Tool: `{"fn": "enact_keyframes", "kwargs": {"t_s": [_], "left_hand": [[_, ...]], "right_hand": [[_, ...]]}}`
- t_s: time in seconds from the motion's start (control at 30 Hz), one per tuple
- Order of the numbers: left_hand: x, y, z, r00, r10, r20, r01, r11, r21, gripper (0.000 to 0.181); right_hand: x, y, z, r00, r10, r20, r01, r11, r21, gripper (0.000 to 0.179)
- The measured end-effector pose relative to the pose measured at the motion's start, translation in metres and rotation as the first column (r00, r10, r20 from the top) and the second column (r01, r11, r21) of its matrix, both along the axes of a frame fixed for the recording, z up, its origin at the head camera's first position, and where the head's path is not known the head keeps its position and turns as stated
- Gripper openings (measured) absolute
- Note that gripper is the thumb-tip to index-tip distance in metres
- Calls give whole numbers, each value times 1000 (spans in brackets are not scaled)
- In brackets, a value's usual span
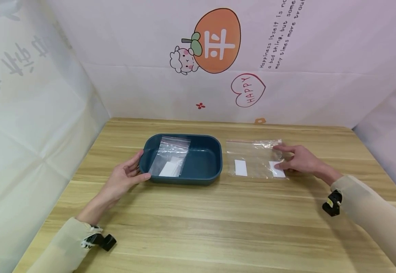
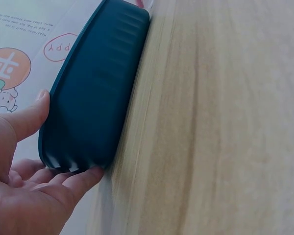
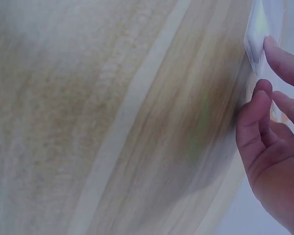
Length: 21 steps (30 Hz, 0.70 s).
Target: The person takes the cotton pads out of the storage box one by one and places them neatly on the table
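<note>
Left hand [image 1: 118,182] clamped on left end of blue tray [image 1: 202,162], likely steadying; right hand [image 1: 302,161] touches clear bag [image 1: 267,156] (pinching? cannot tell).

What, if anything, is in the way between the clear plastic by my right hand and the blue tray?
No loose object shows between the clear plastic and the blue tray, just a narrow gap of table; the only barrier visible is the tray's raised right wall.

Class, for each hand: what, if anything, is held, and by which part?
The left hand holds the blue box by its left end. The right hand touches a clear bag near its right edge; whether it grips cannot be told.
</note>
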<state>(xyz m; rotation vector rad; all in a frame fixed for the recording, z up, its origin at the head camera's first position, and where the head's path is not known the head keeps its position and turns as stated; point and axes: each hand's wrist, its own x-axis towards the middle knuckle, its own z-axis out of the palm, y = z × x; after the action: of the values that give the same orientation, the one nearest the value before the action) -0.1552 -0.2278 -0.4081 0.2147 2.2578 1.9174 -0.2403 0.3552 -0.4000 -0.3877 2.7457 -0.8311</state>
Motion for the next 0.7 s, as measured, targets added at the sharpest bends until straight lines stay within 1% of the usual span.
{"fn": "enact_keyframes", "kwargs": {"t_s": [0.13, 0.3, 0.5, 0.7], "left_hand": [[0, -1, -1, 1000, -3, 1, 3, 1000, -1, 87], [-1, -1, -1, 1000, -7, 4, 7, 1000, 6, 87], [-1, -1, 0, 1000, -8, 4, 8, 1000, 5, 88], [0, 0, 0, 1000, -5, 5, 5, 1000, 5, 87]], "right_hand": [[0, 2, 0, 1000, -4, 8, 4, 1000, 2, 83], [3, 2, 3, 1000, -26, 13, 27, 999, -39, 77], [5, -1, 6, 1000, 3, 14, -2, 996, -89, 70], [7, -5, 6, 999, 37, 22, -35, 996, -80, 70]]}}
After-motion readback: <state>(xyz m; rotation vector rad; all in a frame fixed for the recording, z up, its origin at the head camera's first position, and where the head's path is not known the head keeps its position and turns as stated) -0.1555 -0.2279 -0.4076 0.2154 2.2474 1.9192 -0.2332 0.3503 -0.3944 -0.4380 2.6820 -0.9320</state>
